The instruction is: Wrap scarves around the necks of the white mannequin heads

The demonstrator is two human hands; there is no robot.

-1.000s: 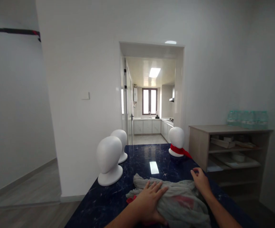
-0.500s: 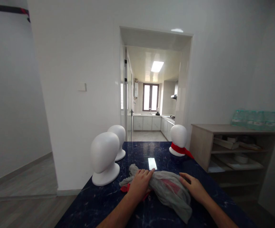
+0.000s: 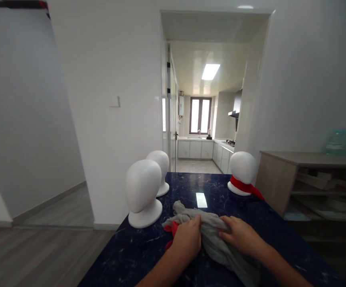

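A crumpled grey scarf [image 3: 213, 227] lies across the near part of the dark blue marbled table [image 3: 119, 259]. My left hand [image 3: 188, 236] is closed on the scarf's middle, its fingers curled into the cloth. My right hand [image 3: 238, 233] pinches the scarf's right side between thumb and fingers. Some red cloth [image 3: 173, 230] peeks out beside my left wrist, partly under the grey one. Behind to the left stand two bare white mannequin heads, a near one [image 3: 143, 187] and a farther one [image 3: 160, 167]. At the far right, another white head [image 3: 243, 166] wears a red scarf [image 3: 241, 185] round its neck.
A wooden shelf unit [image 3: 276, 183] stands to the right of the table, with wrapped water bottles [image 3: 345, 143] on top and trays inside. Beyond the table's far edge a doorway opens onto a kitchen. A light reflection shows on the tabletop.
My right hand has moved in from the scarf's edge and now grips it. My left hand has curled from resting flat into a grip. The view has turned left.
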